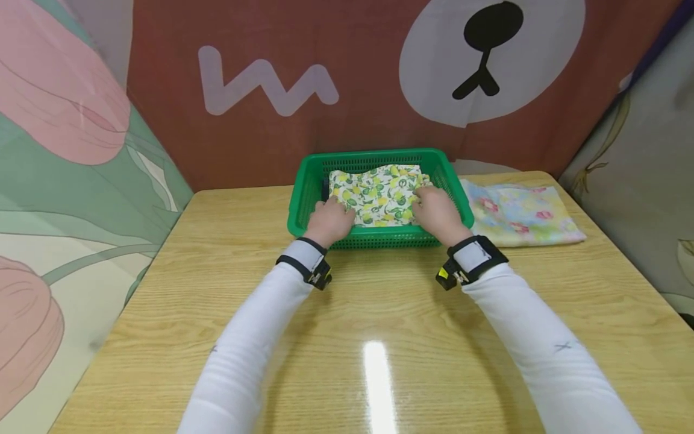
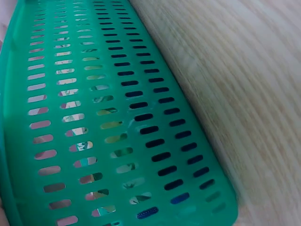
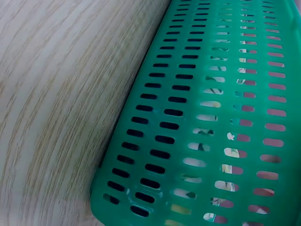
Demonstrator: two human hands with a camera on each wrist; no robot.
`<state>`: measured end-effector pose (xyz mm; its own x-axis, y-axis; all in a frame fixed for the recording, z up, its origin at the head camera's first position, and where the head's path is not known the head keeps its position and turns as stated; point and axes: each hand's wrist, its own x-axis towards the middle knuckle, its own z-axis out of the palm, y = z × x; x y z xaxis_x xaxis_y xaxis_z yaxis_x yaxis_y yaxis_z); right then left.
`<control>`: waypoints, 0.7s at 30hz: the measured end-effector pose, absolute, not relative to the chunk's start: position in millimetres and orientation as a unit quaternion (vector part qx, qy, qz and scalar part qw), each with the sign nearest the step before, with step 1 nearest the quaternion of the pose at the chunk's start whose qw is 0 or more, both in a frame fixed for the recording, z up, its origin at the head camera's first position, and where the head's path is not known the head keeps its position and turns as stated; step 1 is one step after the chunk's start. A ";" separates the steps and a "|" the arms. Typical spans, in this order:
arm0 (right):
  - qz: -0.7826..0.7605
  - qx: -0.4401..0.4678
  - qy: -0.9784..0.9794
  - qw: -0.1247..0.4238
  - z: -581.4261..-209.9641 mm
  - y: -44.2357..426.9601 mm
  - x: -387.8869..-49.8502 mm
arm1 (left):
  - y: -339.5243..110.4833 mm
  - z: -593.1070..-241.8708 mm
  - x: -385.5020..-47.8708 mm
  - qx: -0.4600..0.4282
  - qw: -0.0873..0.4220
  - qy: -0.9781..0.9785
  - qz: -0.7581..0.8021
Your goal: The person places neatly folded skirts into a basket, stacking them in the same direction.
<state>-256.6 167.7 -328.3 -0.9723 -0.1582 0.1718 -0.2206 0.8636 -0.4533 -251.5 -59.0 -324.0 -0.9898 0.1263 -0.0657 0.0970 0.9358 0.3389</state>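
A cloth with a lemon and leaf print (image 1: pixel 379 196) lies in a green slotted basket (image 1: pixel 385 241) at the table's far side. My left hand (image 1: pixel 329 220) reaches over the basket's near wall and grips the cloth's left side, fingers curled. On the cloth's right side my right hand (image 1: pixel 438 212) does the same, its fingertips pinching the fabric. In the left wrist view the basket wall (image 2: pixel 94 117) fills most of the frame, and the cloth shows through its slots. The right wrist view also shows the basket wall (image 3: pixel 197 122); fingers are hidden there.
A folded pastel flowered cloth (image 1: pixel 523 214) lies on the wooden table (image 1: pixel 347 337) just right of the basket. Something dark (image 1: pixel 325 189) sits inside the basket at the left of the printed cloth. Patterned fabric hangs behind the table and at both sides.
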 end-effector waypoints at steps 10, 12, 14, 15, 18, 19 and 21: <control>0.242 0.091 -0.965 -0.037 -327.0 170.0 -255.9 | -56.5 -324.5 -250.6 0.050 0.039 0.986 0.153; 0.252 0.095 -0.963 -0.012 -327.9 169.4 -254.5 | -57.4 -325.8 -248.8 0.064 -0.002 0.985 0.160; 0.259 0.102 -0.960 0.023 -328.7 168.7 -252.3 | -58.6 -327.3 -246.4 0.085 -0.061 0.980 0.167; 0.261 0.110 -0.958 0.041 -329.1 168.4 -251.1 | -59.3 -328.3 -245.1 0.097 -0.091 0.977 0.169; 0.264 0.135 -0.950 0.093 -330.5 168.4 -247.5 | -61.3 -330.2 -240.2 0.132 -0.160 0.962 0.178; 0.262 0.143 -0.948 0.109 -331.1 168.7 -246.2 | -61.9 -331.0 -238.7 0.142 -0.175 0.958 0.180; 0.255 0.160 -0.943 0.138 -332.3 170.0 -242.8 | -62.9 -332.2 -234.6 0.157 -0.190 0.951 0.186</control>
<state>-242.8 170.0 -332.3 -0.9105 -0.2320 0.3423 -0.3730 0.8183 -0.4374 -234.6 -62.9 -332.2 -0.8785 0.2281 0.4197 0.3696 0.8813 0.2946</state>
